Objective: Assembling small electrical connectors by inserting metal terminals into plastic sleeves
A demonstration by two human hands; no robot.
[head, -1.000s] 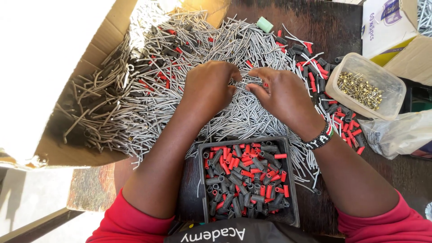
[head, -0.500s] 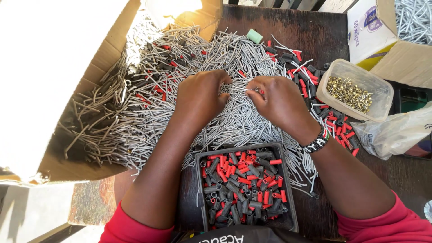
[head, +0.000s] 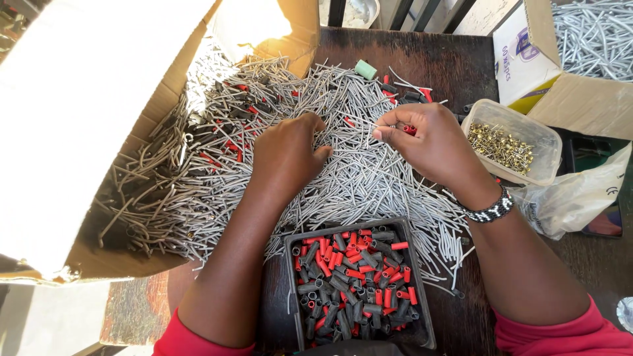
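Lifting off the heap of grey metal pins (head: 369, 178) where it lay half a second ago, my right hand (head: 428, 142) now pinches one thin pin with small red sleeves tucked under its curled fingers (head: 389, 128), while my left hand (head: 285, 153) has shifted little and rests palm-down on the pile, fingers bent into it. Whether those left fingers grip anything is hidden beneath the hand. Nearer me on the tabletop (head: 455, 66), the black tray (head: 422, 310) of red and dark sleeves is cut off at the lower edge.
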